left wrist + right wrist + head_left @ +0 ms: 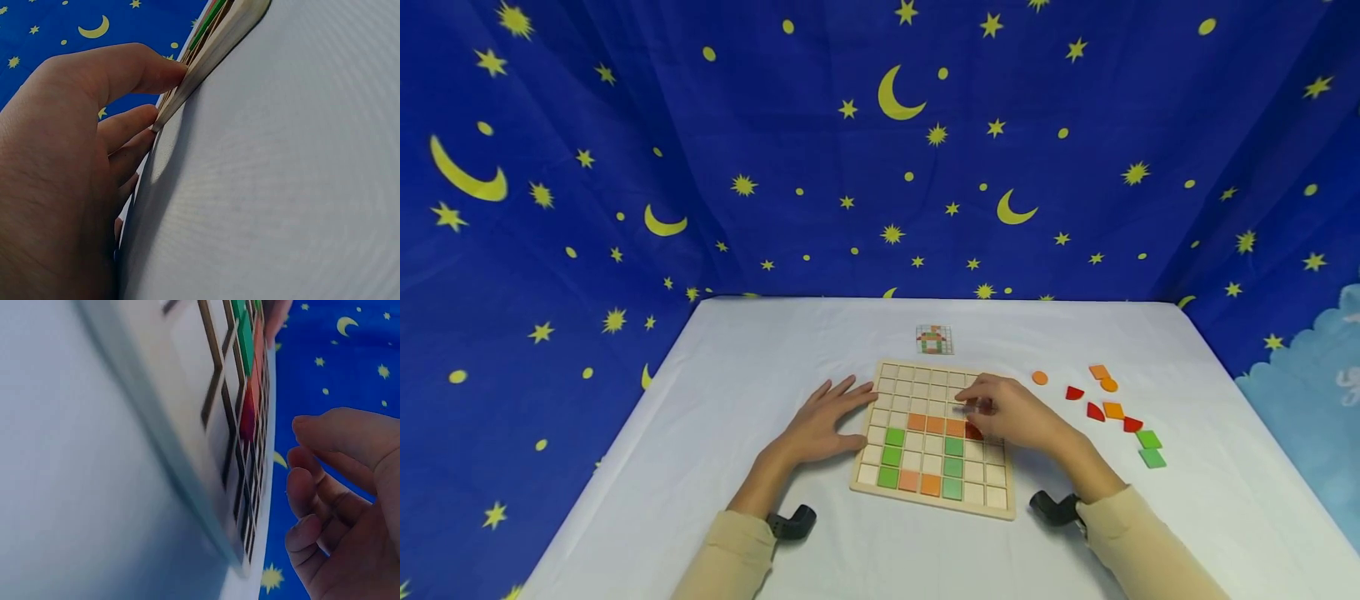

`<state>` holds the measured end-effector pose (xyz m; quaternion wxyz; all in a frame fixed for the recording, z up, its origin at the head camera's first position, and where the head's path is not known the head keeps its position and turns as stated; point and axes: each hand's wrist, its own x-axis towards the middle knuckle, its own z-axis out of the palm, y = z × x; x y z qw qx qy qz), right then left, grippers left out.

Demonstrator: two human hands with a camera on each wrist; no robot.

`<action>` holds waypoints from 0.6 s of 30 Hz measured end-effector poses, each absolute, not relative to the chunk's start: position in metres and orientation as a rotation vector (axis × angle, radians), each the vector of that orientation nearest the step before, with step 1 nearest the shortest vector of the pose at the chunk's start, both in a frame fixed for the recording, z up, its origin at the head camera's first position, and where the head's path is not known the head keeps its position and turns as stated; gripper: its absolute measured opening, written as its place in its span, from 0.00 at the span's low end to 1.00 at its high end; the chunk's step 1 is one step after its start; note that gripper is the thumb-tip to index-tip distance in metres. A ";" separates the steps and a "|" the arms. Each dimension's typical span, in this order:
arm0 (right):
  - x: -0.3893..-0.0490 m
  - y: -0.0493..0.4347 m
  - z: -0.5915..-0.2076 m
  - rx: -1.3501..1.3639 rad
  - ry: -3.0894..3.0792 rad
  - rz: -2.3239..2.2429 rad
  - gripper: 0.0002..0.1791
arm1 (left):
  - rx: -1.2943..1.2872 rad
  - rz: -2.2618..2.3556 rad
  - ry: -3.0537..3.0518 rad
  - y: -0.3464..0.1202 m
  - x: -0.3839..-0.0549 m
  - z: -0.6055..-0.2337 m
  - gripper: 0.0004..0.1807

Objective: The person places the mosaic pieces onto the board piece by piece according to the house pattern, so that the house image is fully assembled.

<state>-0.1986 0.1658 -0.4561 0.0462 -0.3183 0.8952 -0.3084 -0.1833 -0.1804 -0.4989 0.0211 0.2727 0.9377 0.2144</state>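
Note:
A wooden grid board lies on the table with orange, green and salmon square tiles and a red piece in its cells. My left hand is spread at the board's left side. Its thumb and fingertips touch the board's edge in the left wrist view. Over the board's right part hovers my right hand, fingers loosely bent. In the right wrist view, no piece shows between the thumb and fingers, and the red piece sits apart from them in the grid.
Right of the board lie loose pieces: orange circles, red quarter-rounds, orange squares and green squares. Behind the board is a small pattern card. A blue starred curtain surrounds the white table.

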 end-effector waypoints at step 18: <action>-0.193 0.225 -0.463 -0.756 2.795 -1.020 0.15 | 0.873 0.690 2.908 -0.180 -0.182 -0.496 0.39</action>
